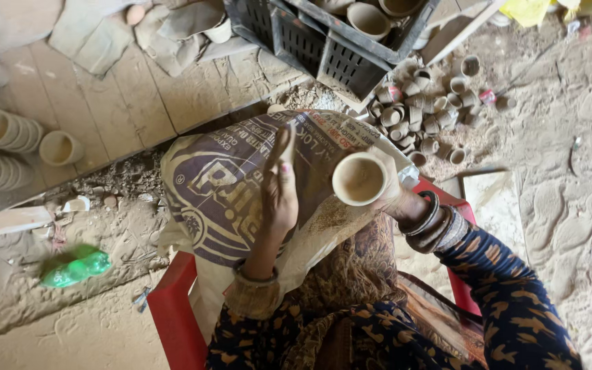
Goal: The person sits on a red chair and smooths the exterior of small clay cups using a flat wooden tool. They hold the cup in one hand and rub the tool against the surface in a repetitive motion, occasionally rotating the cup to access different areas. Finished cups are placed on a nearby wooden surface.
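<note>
The right hand (388, 192) grasps a clay cup (359, 179) above the printed sack (214, 185) on the lap, in free space. The left hand (279, 185) is flat, fingers released, touching the sack. A black crate (323, 48) and small clay rings (419, 109) lie ahead, a green bottle (75, 267) on the sandy floor.
</note>
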